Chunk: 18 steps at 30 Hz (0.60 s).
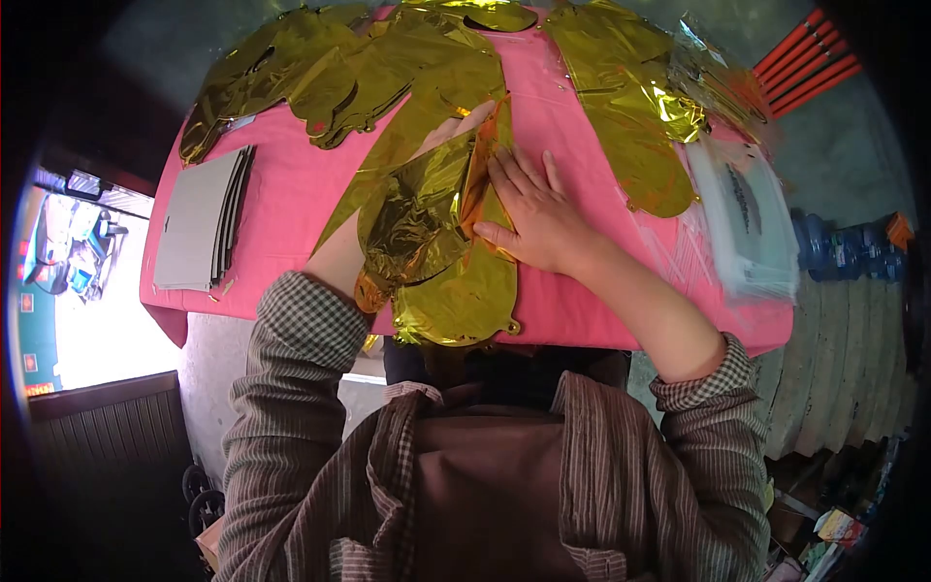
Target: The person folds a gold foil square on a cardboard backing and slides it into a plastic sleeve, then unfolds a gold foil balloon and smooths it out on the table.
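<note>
A flat gold foil balloon [456, 301] lies in front of me at the near table edge, with one part folded up into a crumpled flap [412, 209]. My left hand [451, 131] reaches behind this flap, which hides its palm; the fingers that show are stretched out over the foil. With fingers extended and thumb apart, my right hand [538, 213] rests flat against the flap's orange-glinting right edge [477, 179]. Neither hand appears closed around anything.
More gold foil balloons [621, 107] spread over the pink tablecloth [543, 107]. A stack of grey cards [202, 218] sits at the left, clear plastic bags [747, 218] at the right. Blue water jugs [844, 247] stand beyond the right edge.
</note>
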Motion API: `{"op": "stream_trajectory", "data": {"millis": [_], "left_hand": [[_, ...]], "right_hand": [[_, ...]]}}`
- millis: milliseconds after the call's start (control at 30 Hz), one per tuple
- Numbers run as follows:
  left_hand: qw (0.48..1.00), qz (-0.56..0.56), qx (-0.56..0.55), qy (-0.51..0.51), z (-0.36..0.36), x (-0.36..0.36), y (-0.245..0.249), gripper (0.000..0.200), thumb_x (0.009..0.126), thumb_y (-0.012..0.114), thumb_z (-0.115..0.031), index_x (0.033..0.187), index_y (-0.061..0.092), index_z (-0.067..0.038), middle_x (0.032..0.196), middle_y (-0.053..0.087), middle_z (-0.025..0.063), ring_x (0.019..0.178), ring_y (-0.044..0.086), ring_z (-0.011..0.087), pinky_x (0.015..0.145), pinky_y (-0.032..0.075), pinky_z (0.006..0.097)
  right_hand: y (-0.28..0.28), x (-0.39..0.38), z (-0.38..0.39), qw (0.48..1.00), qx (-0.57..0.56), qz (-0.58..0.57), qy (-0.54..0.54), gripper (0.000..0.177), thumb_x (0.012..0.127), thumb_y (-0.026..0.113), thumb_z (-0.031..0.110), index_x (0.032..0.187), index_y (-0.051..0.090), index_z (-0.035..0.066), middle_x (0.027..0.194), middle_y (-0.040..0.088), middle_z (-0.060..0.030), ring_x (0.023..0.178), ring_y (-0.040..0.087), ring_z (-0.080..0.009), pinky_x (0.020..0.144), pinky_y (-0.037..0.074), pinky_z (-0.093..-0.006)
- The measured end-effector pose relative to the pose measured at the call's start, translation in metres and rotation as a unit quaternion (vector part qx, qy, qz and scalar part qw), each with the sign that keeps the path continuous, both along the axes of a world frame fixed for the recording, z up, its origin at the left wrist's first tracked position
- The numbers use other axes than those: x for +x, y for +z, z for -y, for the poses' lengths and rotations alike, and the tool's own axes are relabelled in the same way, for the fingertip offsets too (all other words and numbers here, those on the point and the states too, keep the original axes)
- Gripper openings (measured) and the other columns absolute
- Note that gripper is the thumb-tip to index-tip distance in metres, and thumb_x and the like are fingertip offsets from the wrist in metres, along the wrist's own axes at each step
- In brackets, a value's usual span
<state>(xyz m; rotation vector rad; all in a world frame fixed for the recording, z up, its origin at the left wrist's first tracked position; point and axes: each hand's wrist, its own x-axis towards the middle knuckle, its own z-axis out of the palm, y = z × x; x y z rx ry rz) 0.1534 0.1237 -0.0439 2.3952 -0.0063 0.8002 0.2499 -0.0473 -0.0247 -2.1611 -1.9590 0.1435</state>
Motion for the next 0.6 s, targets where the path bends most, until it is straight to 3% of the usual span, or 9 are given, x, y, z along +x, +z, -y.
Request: {"op": "stream_trajectory", "data": {"millis": [100, 167, 200, 267, 300, 400, 467, 533, 600], "left_hand": [[0.993, -0.038, 0.102, 0.047, 0.007, -0.004, 0.011, 0.074, 0.078, 0.062, -0.018, 0.143, 0.028, -0.005, 0.113, 0.055, 0.0162, 0.095, 0.053, 0.0317, 0.085, 0.044, 0.0382], [0.991, -0.116, -0.060, 0.040, 0.008, -0.010, 0.018, 0.072, 0.079, 0.062, -0.019, 0.142, 0.030, -0.006, 0.121, 0.052, 0.0195, 0.101, 0.053, 0.0333, 0.089, 0.043, 0.0410], [0.991, -0.111, -0.055, 0.039, 0.004, -0.008, 0.018, 0.072, 0.079, 0.062, -0.019, 0.142, 0.030, -0.006, 0.121, 0.052, 0.0195, 0.101, 0.053, 0.0333, 0.089, 0.043, 0.0410], [0.980, -0.169, -0.103, 0.033, -0.008, -0.001, 0.011, 0.070, 0.084, 0.059, -0.020, 0.145, 0.027, -0.011, 0.131, 0.046, 0.0130, 0.120, 0.046, 0.0224, 0.099, 0.040, 0.0329], [0.962, -0.149, -0.227, -0.008, -0.011, 0.003, 0.007, 0.067, 0.085, 0.059, -0.019, 0.145, 0.028, -0.010, 0.129, 0.048, 0.0115, 0.119, 0.046, 0.0191, 0.100, 0.038, 0.0311], [0.967, -0.127, -0.222, -0.018, -0.022, -0.005, 0.015, 0.055, 0.087, 0.054, -0.011, 0.139, 0.037, -0.010, 0.113, 0.057, 0.0113, 0.103, 0.054, 0.0211, 0.092, 0.045, 0.0333], [0.963, -0.078, -0.258, -0.004, -0.033, -0.008, 0.014, 0.043, 0.088, 0.052, -0.007, 0.131, 0.048, -0.006, 0.110, 0.058, 0.0075, 0.098, 0.054, 0.0145, 0.090, 0.046, 0.0315], [0.914, -0.116, -0.360, 0.145, -0.030, -0.017, 0.048, 0.036, 0.086, 0.054, -0.008, 0.122, 0.055, -0.004, 0.108, 0.061, 0.0106, 0.097, 0.058, 0.0165, 0.088, 0.046, 0.0290], [0.941, -0.160, -0.250, 0.161, -0.043, -0.017, 0.063, 0.036, 0.086, 0.055, -0.008, 0.122, 0.055, -0.004, 0.115, 0.058, 0.0113, 0.102, 0.057, 0.0190, 0.089, 0.046, 0.0299]], "right_hand": [[-0.004, 0.001, 0.000, 1.000, 0.005, 0.014, 0.007, 0.080, 0.091, 0.041, 0.054, 0.141, 0.023, -0.007, 0.150, 0.020, -0.0232, 0.142, 0.012, -0.0331, 0.113, 0.004, -0.0525], [-0.002, -0.001, 0.000, 1.000, -0.012, 0.021, 0.006, 0.080, 0.092, 0.039, 0.054, 0.141, 0.023, -0.007, 0.149, 0.020, -0.0237, 0.142, 0.012, -0.0333, 0.113, 0.004, -0.0525], [0.000, -0.001, -0.001, 0.999, -0.028, 0.030, 0.005, 0.080, 0.092, 0.038, 0.054, 0.141, 0.023, -0.007, 0.149, 0.020, -0.0241, 0.142, 0.012, -0.0336, 0.113, 0.004, -0.0526], [-0.003, 0.000, 0.000, 0.999, -0.011, 0.042, 0.006, 0.080, 0.092, 0.038, 0.054, 0.140, 0.024, -0.008, 0.149, 0.020, -0.0246, 0.142, 0.013, -0.0344, 0.113, 0.006, -0.0533], [-0.003, -0.001, 0.000, 0.999, -0.003, 0.046, 0.009, 0.081, 0.092, 0.037, 0.055, 0.140, 0.025, -0.009, 0.149, 0.020, -0.0252, 0.141, 0.013, -0.0353, 0.113, 0.007, -0.0540], [0.000, -0.002, 0.000, 0.999, -0.024, 0.039, 0.008, 0.080, 0.092, 0.037, 0.054, 0.141, 0.023, -0.008, 0.149, 0.019, -0.0256, 0.142, 0.012, -0.0347, 0.113, 0.006, -0.0527], [-0.002, -0.002, 0.001, 0.999, -0.014, 0.038, 0.009, 0.080, 0.092, 0.037, 0.054, 0.141, 0.023, -0.008, 0.149, 0.019, -0.0254, 0.142, 0.012, -0.0346, 0.113, 0.006, -0.0529], [0.000, -0.002, 0.000, 0.999, -0.001, 0.040, 0.011, 0.080, 0.092, 0.037, 0.054, 0.141, 0.023, -0.008, 0.149, 0.019, -0.0253, 0.142, 0.013, -0.0344, 0.113, 0.007, -0.0530], [0.002, -0.004, 0.000, 0.999, -0.024, 0.038, 0.007, 0.079, 0.092, 0.038, 0.053, 0.141, 0.023, -0.008, 0.149, 0.019, -0.0253, 0.142, 0.013, -0.0343, 0.113, 0.008, -0.0535]]}}
